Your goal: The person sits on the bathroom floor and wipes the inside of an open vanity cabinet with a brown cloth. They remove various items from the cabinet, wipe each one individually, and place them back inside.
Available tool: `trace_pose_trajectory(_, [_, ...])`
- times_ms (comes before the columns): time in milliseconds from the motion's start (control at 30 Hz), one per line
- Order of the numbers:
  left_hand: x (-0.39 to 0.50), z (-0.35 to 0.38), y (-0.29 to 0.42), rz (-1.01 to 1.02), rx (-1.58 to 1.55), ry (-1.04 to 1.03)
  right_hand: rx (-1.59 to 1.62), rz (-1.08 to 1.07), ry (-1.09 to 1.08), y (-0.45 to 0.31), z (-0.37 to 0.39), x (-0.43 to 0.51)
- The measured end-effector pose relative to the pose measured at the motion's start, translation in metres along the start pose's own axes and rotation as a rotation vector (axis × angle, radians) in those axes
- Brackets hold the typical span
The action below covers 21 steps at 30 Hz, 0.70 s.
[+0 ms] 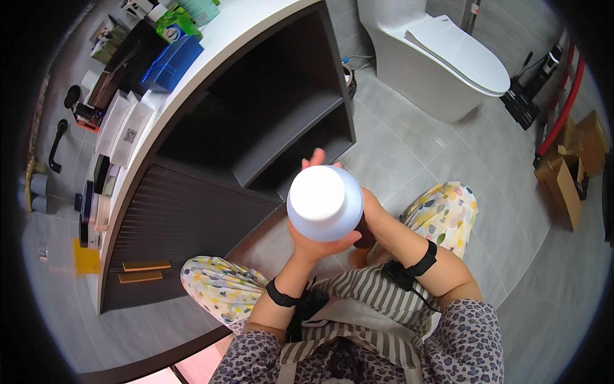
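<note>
A pale blue bottle point(353, 204) with a broad white cap point(317, 193) is held up in front of me, seen from above. My left hand point(309, 246) grips its near left side, with the thumb along the near edge. On the right, my right hand point(373, 209) rests against the bottle, most of its fingers hidden beneath. Fingertips show beyond the bottle's far side; I cannot tell which hand they belong to. Just past them stands a dark vanity cabinet point(201, 211) with open shelf compartments point(292, 139) and a ribbed front with gold handles point(146, 271).
On the white countertop point(249, 29) sit a blue box point(172, 62), a green pack point(177, 26), white boxes point(129, 127) and several jars. A white toilet point(431, 62) stands at the back. Cardboard boxes point(563, 185) and a red tube point(566, 115) are at right on grey floor tiles point(403, 139).
</note>
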<state>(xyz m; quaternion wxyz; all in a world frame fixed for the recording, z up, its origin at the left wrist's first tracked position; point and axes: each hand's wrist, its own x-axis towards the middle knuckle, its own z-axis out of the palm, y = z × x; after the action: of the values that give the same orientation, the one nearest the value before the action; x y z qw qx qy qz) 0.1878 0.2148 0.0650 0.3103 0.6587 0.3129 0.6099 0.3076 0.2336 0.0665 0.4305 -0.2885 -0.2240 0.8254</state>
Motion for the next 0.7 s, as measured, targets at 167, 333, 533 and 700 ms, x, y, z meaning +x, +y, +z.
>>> trace_pose_trajectory(167, [0.012, -0.015, -0.016, 0.143, -0.070, -0.086, 0.098, 0.080, -0.051, 0.008, 0.003, 0.008])
trace_pose_trajectory(333, [0.009, -0.017, -0.025, -0.089, 0.088, -0.104, 0.062, 0.109, 0.027, 0.000, -0.016, 0.011])
trace_pose_trajectory(533, [0.005, -0.026, -0.023, -0.243, 0.461, -0.290, -0.012, 0.134, 0.105, -0.001, -0.034, 0.016])
trace_pose_trajectory(700, [0.018, -0.030, -0.013, -0.320, 0.512, -0.319, -0.090, 0.190, 0.258, 0.008, -0.044, 0.022])
